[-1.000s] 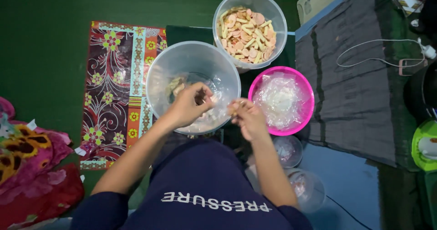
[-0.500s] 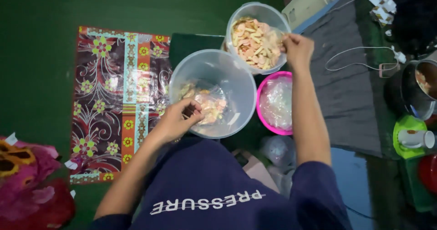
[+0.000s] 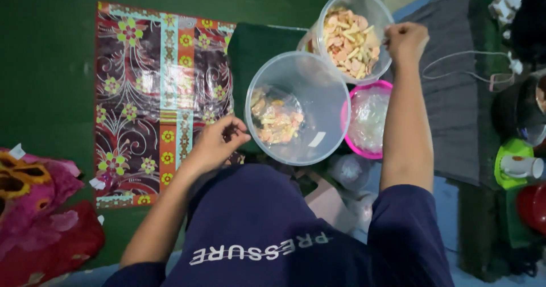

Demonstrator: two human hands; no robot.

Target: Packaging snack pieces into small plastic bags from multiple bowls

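Two bare hands work over clear tubs set on the floor. Right arm is fully extended forward; right hand (image 3: pixel 405 40) sits at the far rim of the upper clear tub (image 3: pixel 380 14), fingers curled closed on something thin at that rim, item too small to identify. That tub holds chopped pink and yellow pieces (image 3: pixel 348 41). Left arm is bent; left hand (image 3: pixel 215 144) rests just beside the near clear tub (image 3: pixel 318 88), fingers loosely curled, pinched together, contents not discernible. A pink bowl (image 3: pixel 364 153) lies right of the near tub
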